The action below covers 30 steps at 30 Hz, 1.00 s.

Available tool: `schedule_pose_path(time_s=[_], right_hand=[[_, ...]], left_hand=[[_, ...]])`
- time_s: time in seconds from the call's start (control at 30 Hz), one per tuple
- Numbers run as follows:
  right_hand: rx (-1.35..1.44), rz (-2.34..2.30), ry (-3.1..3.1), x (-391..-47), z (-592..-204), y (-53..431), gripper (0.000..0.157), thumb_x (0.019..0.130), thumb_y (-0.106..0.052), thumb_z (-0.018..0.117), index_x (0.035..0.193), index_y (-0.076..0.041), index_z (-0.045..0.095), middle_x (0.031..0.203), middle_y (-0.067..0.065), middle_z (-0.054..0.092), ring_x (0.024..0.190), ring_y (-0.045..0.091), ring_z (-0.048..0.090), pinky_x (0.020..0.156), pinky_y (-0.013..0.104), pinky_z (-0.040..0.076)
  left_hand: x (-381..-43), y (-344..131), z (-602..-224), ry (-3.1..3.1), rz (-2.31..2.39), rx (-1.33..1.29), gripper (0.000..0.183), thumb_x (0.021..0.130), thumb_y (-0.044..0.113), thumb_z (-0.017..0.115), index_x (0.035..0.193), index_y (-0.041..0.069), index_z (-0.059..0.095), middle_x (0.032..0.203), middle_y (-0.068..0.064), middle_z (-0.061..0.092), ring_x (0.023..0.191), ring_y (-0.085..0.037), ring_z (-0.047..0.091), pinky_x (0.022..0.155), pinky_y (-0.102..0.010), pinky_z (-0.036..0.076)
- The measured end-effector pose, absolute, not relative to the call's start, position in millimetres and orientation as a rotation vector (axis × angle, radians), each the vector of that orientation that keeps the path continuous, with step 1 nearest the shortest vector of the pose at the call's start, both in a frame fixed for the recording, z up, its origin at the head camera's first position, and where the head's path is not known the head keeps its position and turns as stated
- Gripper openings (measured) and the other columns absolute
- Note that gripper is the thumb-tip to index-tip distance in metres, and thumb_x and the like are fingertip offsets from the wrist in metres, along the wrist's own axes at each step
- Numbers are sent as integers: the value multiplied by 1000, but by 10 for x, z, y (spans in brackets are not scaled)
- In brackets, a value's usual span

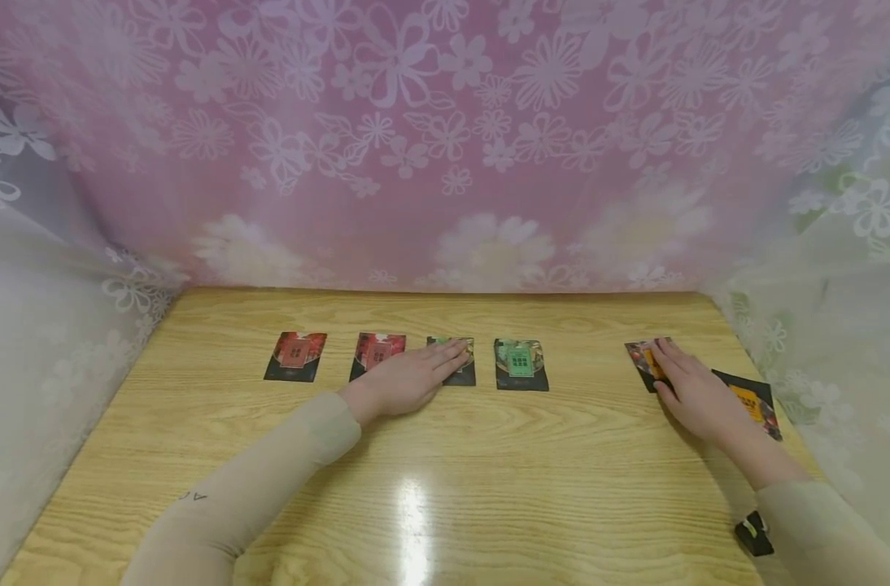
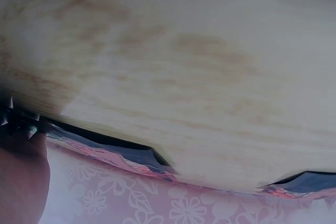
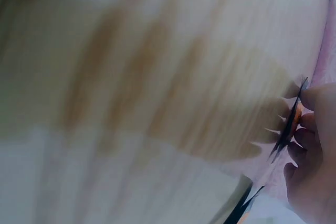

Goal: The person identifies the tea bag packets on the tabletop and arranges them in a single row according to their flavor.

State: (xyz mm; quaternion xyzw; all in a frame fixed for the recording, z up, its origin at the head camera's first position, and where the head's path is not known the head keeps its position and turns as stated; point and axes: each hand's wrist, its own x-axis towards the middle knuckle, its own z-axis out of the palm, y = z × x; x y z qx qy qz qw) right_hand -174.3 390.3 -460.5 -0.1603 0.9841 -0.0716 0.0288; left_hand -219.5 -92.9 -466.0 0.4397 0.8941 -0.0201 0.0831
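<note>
My left hand [image 1: 404,381] lies with fingers extended over a black-and-green packet [image 1: 463,376], its wrist side overlapping a black-and-red packet [image 1: 376,348]. In the left wrist view, only part of that hand [image 2: 21,182] shows at the lower left, on a dark packet seen edge-on. Over at the right, my right hand [image 1: 697,399] rests its fingers on a tilted black-and-orange packet [image 1: 639,361], covering much of it. The right wrist view has those fingers [image 3: 311,153] against the packet's thin edge. A second orange packet [image 1: 761,407] lies partly behind the right hand.
Another red packet [image 1: 295,356] lies at the left of the row, and another green packet [image 1: 521,365] right of the left hand. A small black object [image 1: 753,535] sits by the right sleeve. Floral curtains [image 1: 445,163] enclose the wooden table [image 1: 489,488] at back and sides.
</note>
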Motion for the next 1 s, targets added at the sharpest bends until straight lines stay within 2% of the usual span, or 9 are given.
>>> schedule_pose_path(time_s=[0.13,0.43,0.7,1.0], right_hand=[[-478,-225,3016,-1747,-4608,3907,68,113,-20,51,166,9,20,170,37,21,156,55,25,127,71,23],[-464,-183,3021,-1791,-4614,3795,68,112,-22,52,164,11,23,168,38,24,155,56,28,125,72,27],[-475,-145,3042,-1776,-4616,3521,68,110,-20,55,163,11,27,167,38,28,152,57,32,124,71,30],[-496,-89,3041,-1729,-4587,3199,67,110,-23,54,162,12,30,168,36,28,155,54,31,127,69,28]], left_hand=[[-2197,-926,-4660,2671,-71,1327,59,118,29,26,173,16,8,181,-4,3,168,-19,7,137,-37,19],[-2203,-923,-4653,2676,-75,1328,59,118,29,25,173,16,9,182,-4,3,168,-18,6,137,-36,19],[-2195,-919,-4657,2680,-54,1334,58,118,28,27,173,15,11,181,-4,6,168,-19,8,137,-36,21],[-2200,-913,-4669,2678,-74,1323,59,118,29,26,173,16,9,181,-3,4,168,-18,6,137,-36,19]])
